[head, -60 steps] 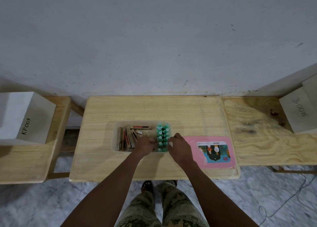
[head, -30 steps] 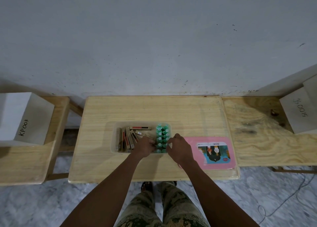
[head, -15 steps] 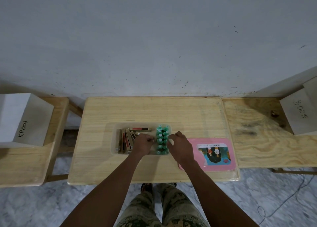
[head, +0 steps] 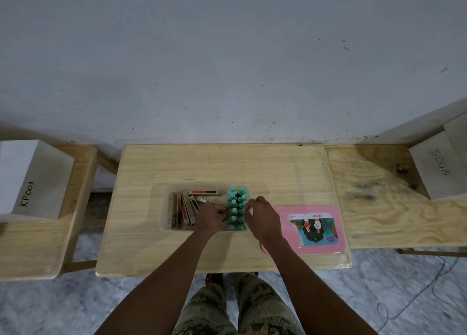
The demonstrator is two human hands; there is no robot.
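A clear plastic bin (head: 164, 209) sits mid-table. Its left half holds several slim brown boxes (head: 185, 208), some with red panels. Its right half holds several green-capped bottles (head: 236, 200) standing in two rows. My left hand (head: 212, 218) is inside the bin, its curled fingers pinching a bottle on the left row. My right hand (head: 264, 217) reaches over the bin's right wall, with curled fingers and thumb around a bottle on the right row. The hands hide the nearer bottles and box ends.
A pink lid (head: 326, 243) with a picture label lies right of the bin, partly under my right wrist. A white box marked KP003 (head: 30, 180) stands on the left bench and another white box (head: 439, 173) on the right plywood bench (head: 379, 208). A wall is behind.
Both hands have slid from the near end of the bottle rows toward the middle, staying on either side of the bottles. The bin and lid have not moved.
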